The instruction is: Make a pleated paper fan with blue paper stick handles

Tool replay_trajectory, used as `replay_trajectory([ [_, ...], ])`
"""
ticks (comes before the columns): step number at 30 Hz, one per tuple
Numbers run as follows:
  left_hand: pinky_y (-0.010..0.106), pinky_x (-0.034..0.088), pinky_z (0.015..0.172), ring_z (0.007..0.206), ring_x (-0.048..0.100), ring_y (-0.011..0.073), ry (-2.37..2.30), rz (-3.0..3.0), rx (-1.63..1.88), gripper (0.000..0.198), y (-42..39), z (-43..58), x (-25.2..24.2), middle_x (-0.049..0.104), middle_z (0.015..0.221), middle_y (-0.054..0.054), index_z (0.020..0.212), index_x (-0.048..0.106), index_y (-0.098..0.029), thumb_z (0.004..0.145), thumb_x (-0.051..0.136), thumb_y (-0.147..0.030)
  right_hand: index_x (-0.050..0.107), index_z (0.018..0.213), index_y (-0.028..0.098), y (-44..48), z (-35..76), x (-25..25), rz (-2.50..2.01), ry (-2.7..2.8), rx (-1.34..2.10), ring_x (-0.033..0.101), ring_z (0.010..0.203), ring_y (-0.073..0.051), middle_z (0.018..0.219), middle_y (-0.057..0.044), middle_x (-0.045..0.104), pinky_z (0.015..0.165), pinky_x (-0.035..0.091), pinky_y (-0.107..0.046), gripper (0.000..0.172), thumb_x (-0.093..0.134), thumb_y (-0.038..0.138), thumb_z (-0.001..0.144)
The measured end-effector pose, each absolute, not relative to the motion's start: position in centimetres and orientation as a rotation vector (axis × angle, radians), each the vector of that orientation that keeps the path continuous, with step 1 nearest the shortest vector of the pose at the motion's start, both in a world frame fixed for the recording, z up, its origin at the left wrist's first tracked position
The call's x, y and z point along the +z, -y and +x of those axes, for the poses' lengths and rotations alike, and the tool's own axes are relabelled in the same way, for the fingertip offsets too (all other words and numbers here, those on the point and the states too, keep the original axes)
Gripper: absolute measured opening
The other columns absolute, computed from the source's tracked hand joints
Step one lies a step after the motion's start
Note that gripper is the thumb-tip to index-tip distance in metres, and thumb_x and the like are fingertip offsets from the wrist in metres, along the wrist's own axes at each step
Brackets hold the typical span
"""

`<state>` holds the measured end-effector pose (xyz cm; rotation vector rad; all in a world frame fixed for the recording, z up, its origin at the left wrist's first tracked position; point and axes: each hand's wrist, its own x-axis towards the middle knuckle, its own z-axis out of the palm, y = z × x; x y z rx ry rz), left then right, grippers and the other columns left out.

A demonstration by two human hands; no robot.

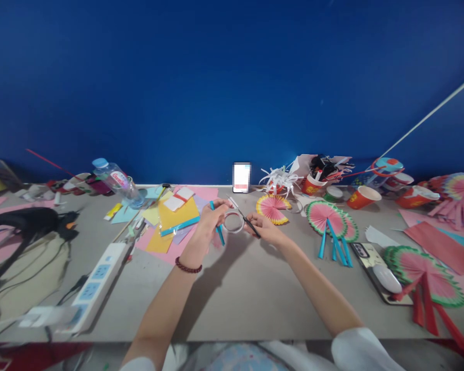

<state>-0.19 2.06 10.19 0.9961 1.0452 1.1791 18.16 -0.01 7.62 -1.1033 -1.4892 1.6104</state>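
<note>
My left hand (213, 215) is closed, with a narrow blue folded paper strip (221, 235) in its fingers. Beside those fingertips, between my hands, is a roll of tape (234, 222) seen as a pale ring; which hand bears it I cannot tell. Scissors (251, 226) with a dark handle and silvery blades are gripped in my right hand (266, 228), their tips pointing up and left over the tape roll. A pink pleated paper fan (272, 208) with a yellow edge lies just beyond my right hand. Blur hides the finer finger contacts.
Coloured paper sheets (178, 211) lie to the left, near a water bottle (119, 181) and a power strip (99, 283). At the back stands a lit phone (242, 177). Paper cups (363, 198), green-edged fans (325, 219) and a mouse (386, 279) are on the right.
</note>
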Motion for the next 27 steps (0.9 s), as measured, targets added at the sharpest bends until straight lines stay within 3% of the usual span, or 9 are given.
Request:
replay_trajectory([
  [27,0.023,0.015,0.043,0.041,0.02,0.0047,-1.057,1.036,1.173,0.016,-2.04,-0.4,10.21,0.022,0.047,-0.009,0.067,0.056,-0.017,0.067,0.067,-0.029,0.046,0.073,0.019,-0.11,18.1,7.56,-1.144,1.46,1.583,0.03,0.046,-0.006,0.051,0.009,0.041,0.047,0.016,-0.022,0.045,0.073,0.053,0.06],
])
